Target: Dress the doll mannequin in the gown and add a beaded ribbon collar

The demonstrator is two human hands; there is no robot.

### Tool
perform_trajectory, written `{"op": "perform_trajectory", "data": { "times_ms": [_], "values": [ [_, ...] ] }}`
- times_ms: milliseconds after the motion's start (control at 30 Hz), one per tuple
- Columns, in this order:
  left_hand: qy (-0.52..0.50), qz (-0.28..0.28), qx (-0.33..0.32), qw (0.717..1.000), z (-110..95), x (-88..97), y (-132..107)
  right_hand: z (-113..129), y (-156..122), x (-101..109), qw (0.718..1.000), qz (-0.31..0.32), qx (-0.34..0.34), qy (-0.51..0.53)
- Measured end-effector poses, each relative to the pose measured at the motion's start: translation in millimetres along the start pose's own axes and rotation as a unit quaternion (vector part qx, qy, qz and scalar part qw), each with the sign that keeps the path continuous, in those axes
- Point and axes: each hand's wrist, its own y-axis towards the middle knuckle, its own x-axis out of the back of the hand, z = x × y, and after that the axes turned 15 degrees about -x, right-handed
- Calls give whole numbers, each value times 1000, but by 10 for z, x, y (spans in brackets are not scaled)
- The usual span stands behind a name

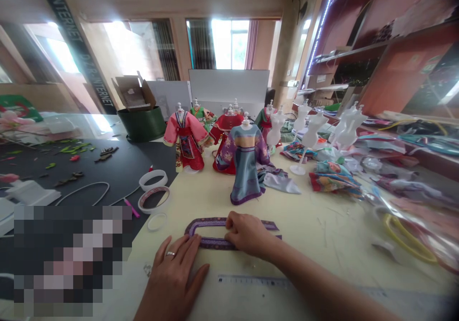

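Observation:
A U-shaped purple patterned fabric trim [215,242] lies flat on the pale table, its rounded end to the left and its two ends to the right. My left hand [177,268], a ring on one finger, rests with fingers stretched out and the fingertips on the trim's lower left part. My right hand [249,235] is curled over the trim's middle with thumb and fingers closed on it, hiding that stretch. Below the trim sits a clear ruler [251,281].
Doll-size dressed mannequins stand behind, nearest one in a blue-purple gown [245,168]. Bare white forms [315,130] and folded fabrics [335,178] are at right. Tape rolls [153,180] and a pink pen [132,208] lie left. The lower left corner is pixelated.

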Motion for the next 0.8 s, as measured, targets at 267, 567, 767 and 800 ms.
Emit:
{"op": "perform_trajectory", "data": {
  "times_ms": [267, 567, 767, 800],
  "values": [
    [16, 7, -7, 1000, 24, -11, -4, -3, 4, -2, 1000, -1, 3, 2],
    [2, 10, -26, 1000, 30, -18, -10, -14, 10, -12, 1000, -9, 9, 3],
    [8, 6, -31, 999, 35, -23, -14, -19, 10, -16, 1000, -7, 10, 0],
    [11, 4, -32, 999, 37, -21, -12, -18, 11, -17, 1000, -7, 10, -1]
  ]
}}
